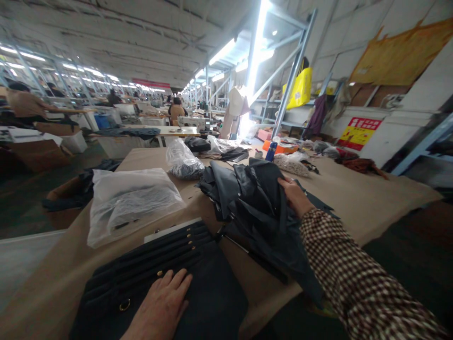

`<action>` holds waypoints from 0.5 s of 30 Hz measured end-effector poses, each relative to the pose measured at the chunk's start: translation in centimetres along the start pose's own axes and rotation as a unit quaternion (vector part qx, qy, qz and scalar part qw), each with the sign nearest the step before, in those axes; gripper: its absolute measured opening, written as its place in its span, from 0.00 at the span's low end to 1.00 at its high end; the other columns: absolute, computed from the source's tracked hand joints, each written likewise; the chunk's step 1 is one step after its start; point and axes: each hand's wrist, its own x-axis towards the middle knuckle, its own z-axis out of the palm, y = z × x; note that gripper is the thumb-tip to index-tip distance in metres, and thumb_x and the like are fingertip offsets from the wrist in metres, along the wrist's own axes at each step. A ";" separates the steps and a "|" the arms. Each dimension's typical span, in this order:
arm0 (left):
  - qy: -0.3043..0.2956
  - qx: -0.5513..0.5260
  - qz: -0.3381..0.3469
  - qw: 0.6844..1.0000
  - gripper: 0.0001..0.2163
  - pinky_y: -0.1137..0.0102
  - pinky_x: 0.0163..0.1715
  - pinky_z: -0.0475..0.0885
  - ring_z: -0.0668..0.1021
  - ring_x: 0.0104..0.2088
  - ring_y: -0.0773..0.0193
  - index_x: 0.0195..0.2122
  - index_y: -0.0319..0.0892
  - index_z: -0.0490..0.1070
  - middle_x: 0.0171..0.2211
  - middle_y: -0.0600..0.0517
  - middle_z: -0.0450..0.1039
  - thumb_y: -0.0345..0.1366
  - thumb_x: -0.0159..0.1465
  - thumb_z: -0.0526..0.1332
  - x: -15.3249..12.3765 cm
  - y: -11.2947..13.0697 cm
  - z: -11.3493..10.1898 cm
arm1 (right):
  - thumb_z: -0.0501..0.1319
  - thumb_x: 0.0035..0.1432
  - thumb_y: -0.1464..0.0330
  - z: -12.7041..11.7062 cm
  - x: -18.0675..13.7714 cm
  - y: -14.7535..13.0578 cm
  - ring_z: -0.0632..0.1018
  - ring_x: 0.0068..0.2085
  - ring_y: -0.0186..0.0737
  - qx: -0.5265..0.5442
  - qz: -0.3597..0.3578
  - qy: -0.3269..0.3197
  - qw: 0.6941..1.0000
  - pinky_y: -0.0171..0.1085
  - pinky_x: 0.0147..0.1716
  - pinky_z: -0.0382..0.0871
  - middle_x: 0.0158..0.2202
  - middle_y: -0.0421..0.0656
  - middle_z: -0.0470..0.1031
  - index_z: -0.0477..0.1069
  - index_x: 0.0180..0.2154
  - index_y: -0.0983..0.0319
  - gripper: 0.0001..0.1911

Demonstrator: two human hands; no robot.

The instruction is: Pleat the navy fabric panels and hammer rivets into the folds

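My left hand lies flat, fingers stretched out, on a dark quilted fabric piece with small brass studs and a ring, at the near edge of the brown table. My right hand, in a checked sleeve, reaches into a heap of dark fabric pieces in the middle of the table and grips a fold of it, fingers curled. A thin dark rod sticks out from under the heap.
A clear plastic bag with dark contents lies left of the heap, a smaller bag behind it. A blue bottle and more bags stand farther back. A yellow bag hangs on a metal rack. People sit at distant tables.
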 end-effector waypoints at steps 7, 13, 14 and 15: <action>0.182 -0.309 0.076 0.930 0.13 0.62 0.49 0.71 0.76 0.45 0.57 0.42 0.43 0.76 0.43 0.46 0.76 0.37 0.65 0.52 1.4 0.9 -4.4 | 0.52 0.58 0.56 -3.9 -2.0 -5.2 0.75 0.51 0.47 0.202 -0.043 0.110 0.972 0.47 0.53 0.67 0.44 0.42 0.78 0.73 0.46 0.53 0.19; 0.167 -0.729 0.004 0.664 0.09 0.72 0.28 0.72 0.74 0.29 0.67 0.37 0.40 0.72 0.31 0.51 0.73 0.39 0.58 0.61 3.8 6.5 -11.7 | 0.55 0.56 0.58 3.4 -6.7 -10.5 0.77 0.49 0.45 0.350 -0.015 0.069 0.934 0.47 0.51 0.71 0.45 0.39 0.78 0.73 0.46 0.52 0.17; 0.160 -0.775 -0.019 0.611 0.10 0.73 0.28 0.72 0.74 0.29 0.68 0.39 0.39 0.71 0.32 0.51 0.72 0.38 0.57 0.63 4.2 6.8 -12.3 | 0.55 0.57 0.58 4.6 -7.5 -11.0 0.77 0.48 0.45 0.355 -0.011 0.062 0.933 0.46 0.50 0.72 0.46 0.39 0.78 0.72 0.47 0.51 0.17; 0.160 -0.809 -0.037 0.564 0.12 0.73 0.28 0.72 0.75 0.28 0.68 0.39 0.39 0.69 0.33 0.51 0.71 0.38 0.57 0.64 4.6 6.9 -12.5 | 0.54 0.58 0.57 5.7 -8.1 -11.4 0.77 0.48 0.45 0.339 -0.011 0.043 0.940 0.46 0.49 0.72 0.46 0.39 0.77 0.71 0.48 0.51 0.18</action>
